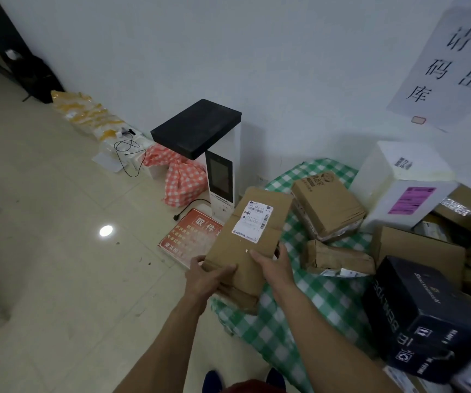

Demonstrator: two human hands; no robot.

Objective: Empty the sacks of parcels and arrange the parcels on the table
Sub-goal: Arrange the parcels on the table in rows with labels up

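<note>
Gripping a flat cardboard parcel (228, 251) at its near end, both hands held it tilted, far end raised, over the left edge of the table (313, 296), which was covered in green-checked cloth. The left hand (208, 276) was curled round the near-left corner, thumb laid across the top face. The right hand (271, 265) clasped the right edge, thumb on top and fingers wrapped round the side. A white shipping label (252, 221) sat on the top face, just beyond the 2 thumbs.

Right of the grip, other parcels lay on the table: a printed brown box (325, 205) just beyond the right hand, a crumpled brown parcel (339, 258) close beside that hand, a plain brown carton (418, 248) farther right, a white foam box (404, 177) with a purple label at the far right, and a black box (421, 316) nearer the person than the grip.

Beyond and left of the grip, on the tiled floor (58, 251), a red sign (191, 236) lay partly hidden behind the held parcel, and a white kiosk (223, 205) with a black top stood against the wall. A red-checked bag (183, 180) slumped just left of the kiosk. Farther left along the wall lay flattened yellow-and-white sacks (86, 114) and a black cable (129, 154). High to the right of the grip, a paper notice (449, 66) hung on the wall.
</note>
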